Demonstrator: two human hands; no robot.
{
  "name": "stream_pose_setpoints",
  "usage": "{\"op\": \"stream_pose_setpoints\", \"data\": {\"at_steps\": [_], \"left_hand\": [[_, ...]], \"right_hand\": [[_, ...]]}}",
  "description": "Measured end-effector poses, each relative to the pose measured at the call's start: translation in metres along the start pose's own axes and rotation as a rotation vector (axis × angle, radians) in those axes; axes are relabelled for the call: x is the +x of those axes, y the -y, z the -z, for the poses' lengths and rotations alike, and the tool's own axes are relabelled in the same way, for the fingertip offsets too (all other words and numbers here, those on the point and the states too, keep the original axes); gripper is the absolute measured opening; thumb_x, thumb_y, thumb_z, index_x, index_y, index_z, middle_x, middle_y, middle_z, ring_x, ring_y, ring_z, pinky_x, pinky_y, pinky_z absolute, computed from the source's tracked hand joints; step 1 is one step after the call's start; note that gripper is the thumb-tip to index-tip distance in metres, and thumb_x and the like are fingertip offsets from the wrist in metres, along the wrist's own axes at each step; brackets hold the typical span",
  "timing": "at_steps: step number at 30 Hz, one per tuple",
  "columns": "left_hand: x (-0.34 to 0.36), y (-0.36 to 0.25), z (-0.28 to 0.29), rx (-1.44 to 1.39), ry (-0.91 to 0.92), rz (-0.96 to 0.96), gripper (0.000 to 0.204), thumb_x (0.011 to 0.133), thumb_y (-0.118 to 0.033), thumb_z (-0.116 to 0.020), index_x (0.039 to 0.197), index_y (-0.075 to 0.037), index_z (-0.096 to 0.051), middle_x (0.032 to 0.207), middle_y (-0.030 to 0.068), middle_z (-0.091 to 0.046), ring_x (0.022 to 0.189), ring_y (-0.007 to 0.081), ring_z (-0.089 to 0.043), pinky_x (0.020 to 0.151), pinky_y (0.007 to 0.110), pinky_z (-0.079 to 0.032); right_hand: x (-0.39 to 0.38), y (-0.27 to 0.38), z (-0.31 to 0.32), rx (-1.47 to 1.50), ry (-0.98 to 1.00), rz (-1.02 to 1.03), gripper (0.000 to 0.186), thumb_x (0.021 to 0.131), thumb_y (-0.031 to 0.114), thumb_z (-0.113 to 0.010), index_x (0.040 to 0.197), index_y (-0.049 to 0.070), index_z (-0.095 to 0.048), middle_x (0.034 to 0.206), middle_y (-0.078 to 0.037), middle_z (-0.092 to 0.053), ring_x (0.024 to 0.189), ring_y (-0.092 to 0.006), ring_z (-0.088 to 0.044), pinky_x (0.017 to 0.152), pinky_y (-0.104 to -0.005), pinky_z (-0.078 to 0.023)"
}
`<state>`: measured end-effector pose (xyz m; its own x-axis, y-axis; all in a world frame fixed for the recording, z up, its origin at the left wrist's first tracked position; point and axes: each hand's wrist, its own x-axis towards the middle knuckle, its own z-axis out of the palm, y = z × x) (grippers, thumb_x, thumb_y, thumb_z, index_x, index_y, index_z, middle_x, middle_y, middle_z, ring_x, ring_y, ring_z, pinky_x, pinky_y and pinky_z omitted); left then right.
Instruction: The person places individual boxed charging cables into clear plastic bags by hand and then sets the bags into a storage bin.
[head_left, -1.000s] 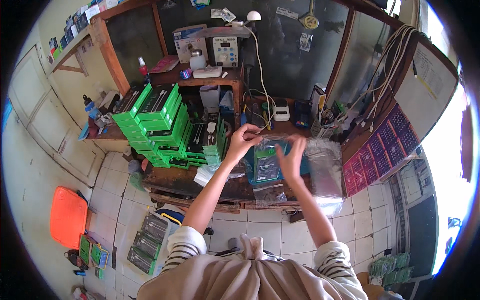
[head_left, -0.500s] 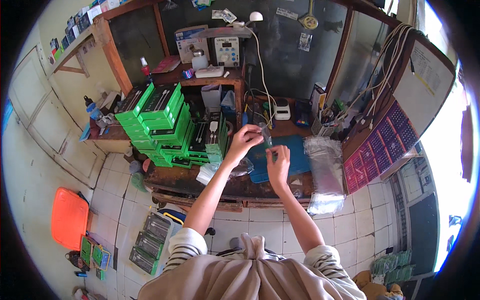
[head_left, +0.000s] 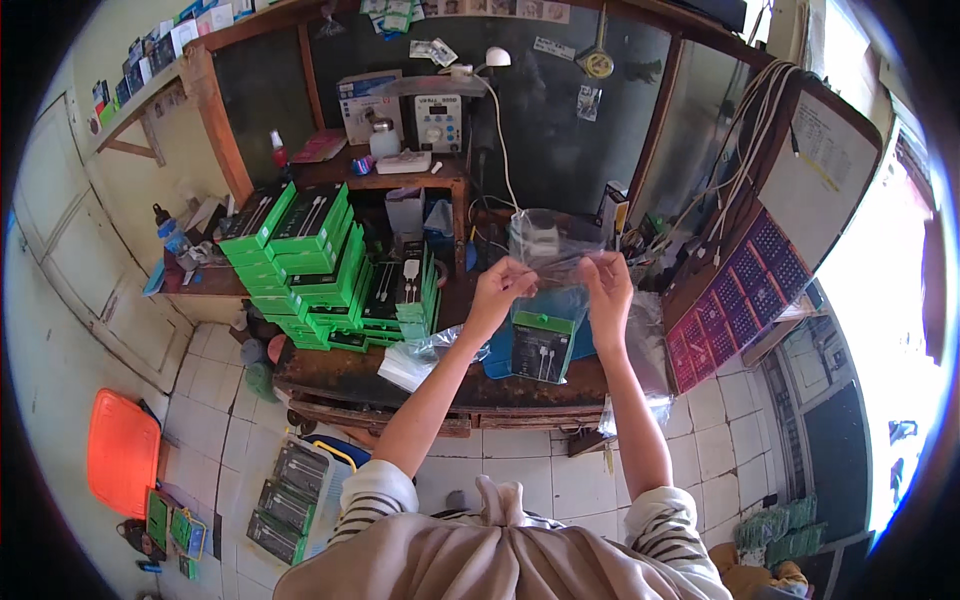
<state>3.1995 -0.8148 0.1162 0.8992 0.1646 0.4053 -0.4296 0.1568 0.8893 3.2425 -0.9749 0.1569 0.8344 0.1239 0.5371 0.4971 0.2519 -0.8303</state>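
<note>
A clear plastic bag (head_left: pixel 562 268) is stretched between my two hands above the bench. Inside its lower part hangs a black and green box (head_left: pixel 543 350) with a white cable pictured on its front. My left hand (head_left: pixel 503 292) pinches the bag's upper left edge, and my right hand (head_left: pixel 607 287) pinches the upper right edge. Behind the box lies a blue mat (head_left: pixel 498 364), partly covered. A pile of flat clear bags (head_left: pixel 650 345) lies beside my right forearm, partly hidden by it.
Tall stacks of green boxes (head_left: pixel 318 262) stand on the bench at left, next to white crumpled packaging (head_left: pixel 405 368). A soldering station (head_left: pixel 438 124) sits on the raised shelf. Loose cables (head_left: pixel 745 160) hang at right. A bin of boxes (head_left: pixel 290 490) rests on the floor.
My hands have spread apart, with the right one moving up and right. The bag is now pulled wide, and the box in it shows its front below my hands. The view has shifted slightly.
</note>
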Motion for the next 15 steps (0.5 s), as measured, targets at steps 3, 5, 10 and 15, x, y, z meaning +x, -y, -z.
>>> {"op": "stream_pose_setpoints", "data": {"at_steps": [3,5,10,15], "left_hand": [[0.005,0.002,-0.013,-0.093,-0.071,-0.023,0.011,0.086,-0.013,-0.06,0.086,-0.004,-0.054,0.078,0.0017,-0.06,0.073,0.0088,-0.059,0.068,0.024,-0.049],[0.004,0.007,-0.015,-0.131,-0.094,-0.021,0.011,0.086,-0.013,-0.06,0.086,-0.004,-0.054,0.078,0.0016,-0.059,0.073,0.0085,-0.059,0.068,0.024,-0.05],[0.003,0.03,-0.004,-0.131,-0.169,0.071,0.013,0.085,-0.015,-0.061,0.085,-0.005,-0.053,0.082,0.0026,-0.059,0.074,0.0092,-0.059,0.069,0.027,-0.053],[-0.001,0.062,0.019,0.213,-0.253,-0.015,0.044,0.083,-0.022,-0.064,0.117,-0.002,-0.043,0.084,0.0051,-0.06,0.076,0.0123,-0.059,0.07,0.025,-0.047]], "right_hand": [[-0.012,-0.026,0.005,-0.105,-0.027,-0.003,0.026,0.084,0.02,-0.064,0.094,0.0,-0.052,0.079,-0.004,-0.059,0.075,-0.0107,-0.054,0.07,-0.0252,-0.044],[-0.03,-0.037,0.007,-0.243,0.006,-0.055,0.03,0.082,0.023,-0.066,0.093,-0.002,-0.053,0.078,-0.006,-0.059,0.074,-0.0136,-0.054,0.071,-0.0272,-0.044],[-0.041,-0.071,0.001,-0.286,-0.043,-0.152,0.023,0.087,0.02,-0.059,0.082,-0.002,-0.056,0.069,-0.006,-0.058,0.065,-0.0099,-0.051,0.062,-0.0251,-0.042],[-0.035,-0.089,-0.013,-0.327,-0.11,-0.12,0.027,0.09,0.021,-0.053,0.078,-0.003,-0.052,0.06,-0.008,-0.05,0.055,-0.0105,-0.042,0.052,-0.0281,-0.037]]}}
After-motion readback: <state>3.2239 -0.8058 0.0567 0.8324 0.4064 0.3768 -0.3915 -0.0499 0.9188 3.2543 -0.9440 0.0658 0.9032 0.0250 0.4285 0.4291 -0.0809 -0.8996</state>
